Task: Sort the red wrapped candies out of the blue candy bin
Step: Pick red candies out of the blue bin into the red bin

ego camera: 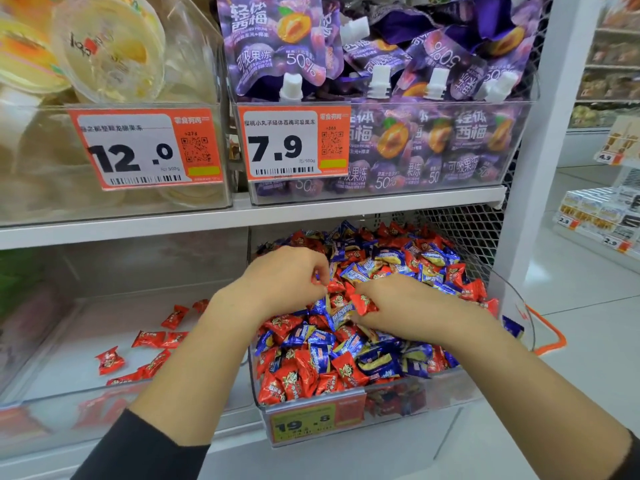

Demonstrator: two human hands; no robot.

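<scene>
A clear bin (512,306) on the lower shelf holds a heap of mixed blue candies (356,275) and red candies (304,375). My left hand (287,278) is over the middle of the heap, its fingers curled and pinching a red candy (334,285). My right hand (398,306) lies beside it and grips another red candy (362,304) between thumb and fingers. To the left, a second clear bin (69,317) holds several loose red candies (149,338).
The shelf above carries a bin of purple jelly pouches (415,143) and a bin of yellow jelly cups (104,50), with price tags 7.9 and 12.0. A tag reading 19.8 (304,424) fronts the candy bin. A white post (540,140) and an aisle lie right.
</scene>
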